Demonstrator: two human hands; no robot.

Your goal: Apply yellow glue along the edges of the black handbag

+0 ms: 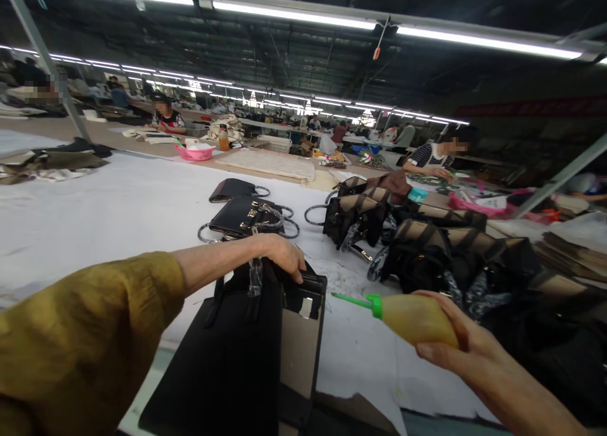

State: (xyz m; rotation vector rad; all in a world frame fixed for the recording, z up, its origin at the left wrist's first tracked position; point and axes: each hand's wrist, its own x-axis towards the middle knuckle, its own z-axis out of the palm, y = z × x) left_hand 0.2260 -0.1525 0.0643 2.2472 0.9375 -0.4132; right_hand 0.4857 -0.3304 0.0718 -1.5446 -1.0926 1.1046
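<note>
**Black bag gripped, squeeze bottle aimed at its edge**

Nearest me, the bag runs outward from my body, the far end of its long axis under my left hand, whose fingers are clenched on the top edge; whether the bag stands or leans, I can't quite tell. Its beige-panelled side faces my other fingers. Over there my right hand is wrapped round the yellow bottle, whose long axis crosses from my right fingers towards the bag, the green nozzle pointing left, just beside the edge and not touching. I judge the step in hand to be steadying the bag while lining up the tip; the next move calls for a firm left grip and careful aim. Past my left fingers, on the white table, lie two more bags; past my right, black-and-beige bags; farther off, a pink basin and a co-worker in stripes
</note>
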